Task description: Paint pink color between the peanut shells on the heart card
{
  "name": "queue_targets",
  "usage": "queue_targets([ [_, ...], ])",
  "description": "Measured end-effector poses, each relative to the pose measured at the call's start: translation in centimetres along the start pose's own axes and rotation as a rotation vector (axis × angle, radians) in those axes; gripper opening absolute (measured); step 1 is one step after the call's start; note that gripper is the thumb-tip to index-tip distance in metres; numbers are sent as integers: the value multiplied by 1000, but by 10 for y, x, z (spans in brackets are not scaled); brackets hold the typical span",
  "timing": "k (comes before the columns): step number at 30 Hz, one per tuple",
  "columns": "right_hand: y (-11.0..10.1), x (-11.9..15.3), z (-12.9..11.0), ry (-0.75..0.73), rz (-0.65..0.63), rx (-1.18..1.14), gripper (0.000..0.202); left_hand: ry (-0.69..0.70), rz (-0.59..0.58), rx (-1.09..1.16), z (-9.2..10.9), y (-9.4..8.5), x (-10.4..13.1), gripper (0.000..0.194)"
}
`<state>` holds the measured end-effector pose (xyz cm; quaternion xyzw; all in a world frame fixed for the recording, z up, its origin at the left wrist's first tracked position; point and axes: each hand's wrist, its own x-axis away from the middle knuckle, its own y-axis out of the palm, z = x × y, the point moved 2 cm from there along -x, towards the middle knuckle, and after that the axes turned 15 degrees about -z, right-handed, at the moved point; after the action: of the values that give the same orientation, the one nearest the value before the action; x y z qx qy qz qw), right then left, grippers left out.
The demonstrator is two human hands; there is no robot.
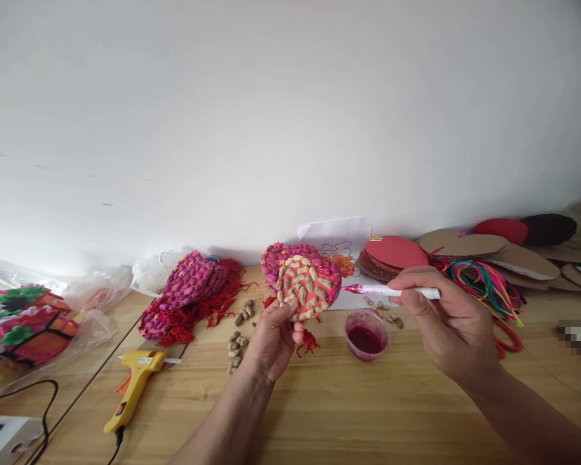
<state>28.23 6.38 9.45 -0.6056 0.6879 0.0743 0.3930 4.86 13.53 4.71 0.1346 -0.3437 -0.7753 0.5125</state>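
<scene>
My left hand [277, 336] grips a round red disc [306, 288] by its lower edge. Peanuts in their shells cover the disc's face, and those along its upper right edge are dyed pink. Between the fingers of my right hand [448, 316] is a white brush pen [392, 291], its pink-stained tip at the disc's right edge. Below the pen, a clear plastic cup [366, 334] of dark pink liquid stands on the wooden table [319, 413].
A yellow glue gun [138, 387] lies at the left, near finished purple peanut pieces [193, 284] with red fringe. Loose peanuts [237, 349] sit left of centre. Red discs [397, 258], cardboard shapes [462, 243] and coloured cords [487, 287] lie along the wall at the right.
</scene>
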Motion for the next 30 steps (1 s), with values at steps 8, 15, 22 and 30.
queue_targets([
  [8,0,-2,-2,-1,-3,18,16,-4,-6,-15,0,0,2,21],
  [15,0,-2,-2,-23,-8,19,19,-8,7,-3,1,2,4,18],
  [22,2,2,-3,-138,-55,9,26,-15,20,36,2,3,1,13],
  [30,6,3,-4,-63,-107,-98,19,-40,48,44,4,6,4,11],
])
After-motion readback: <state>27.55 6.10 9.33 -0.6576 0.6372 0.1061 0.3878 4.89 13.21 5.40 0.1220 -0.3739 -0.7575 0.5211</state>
